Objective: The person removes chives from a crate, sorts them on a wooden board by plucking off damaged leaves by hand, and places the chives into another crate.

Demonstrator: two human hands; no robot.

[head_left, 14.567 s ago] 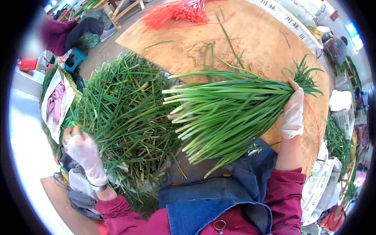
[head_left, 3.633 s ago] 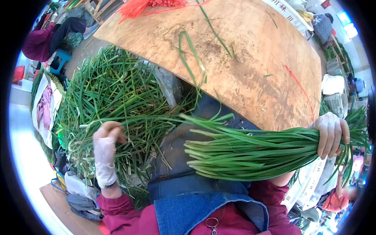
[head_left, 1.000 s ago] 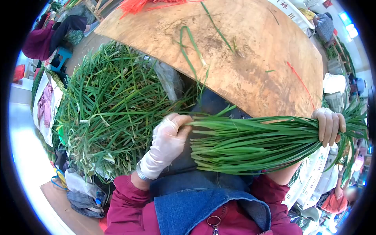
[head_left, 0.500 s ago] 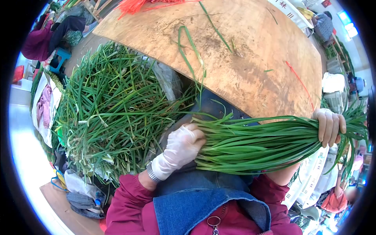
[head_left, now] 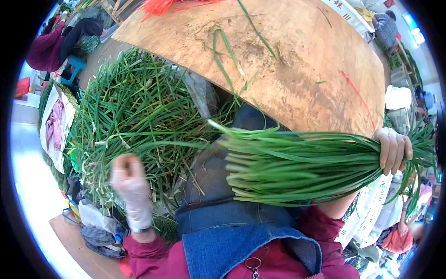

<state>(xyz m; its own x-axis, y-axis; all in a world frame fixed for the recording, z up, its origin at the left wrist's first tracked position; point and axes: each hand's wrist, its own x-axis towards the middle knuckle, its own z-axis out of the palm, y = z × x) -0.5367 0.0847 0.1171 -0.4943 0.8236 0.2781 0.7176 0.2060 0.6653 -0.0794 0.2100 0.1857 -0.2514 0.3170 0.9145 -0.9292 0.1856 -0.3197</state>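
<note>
My right hand [head_left: 393, 149], in a pale glove, is wrapped round the leafy end of a bunch of long green stalks [head_left: 302, 168]. The bunch lies sideways over my lap, its pale cut ends pointing left and slightly blurred. My left hand [head_left: 130, 179], gloved and smeared by motion, is over the lower part of a large heap of loose green leaves [head_left: 134, 107]. Its fingers look curled, but whether they hold anything is too blurred to tell.
A wooden board [head_left: 297, 69] bears stray leaves, a red strip [head_left: 358, 100] and a pile of red ties [head_left: 160, 5]. One person [head_left: 46, 49] sits at the upper left near a blue stool [head_left: 73, 69]; another [head_left: 385, 30] is at the upper right. White crates [head_left: 367, 214] stand at the lower right.
My left hand has moved from the cut ends of the bunch leftward to the heap. The cut ends have spread slightly upward. My right hand keeps its grip in nearly the same place.
</note>
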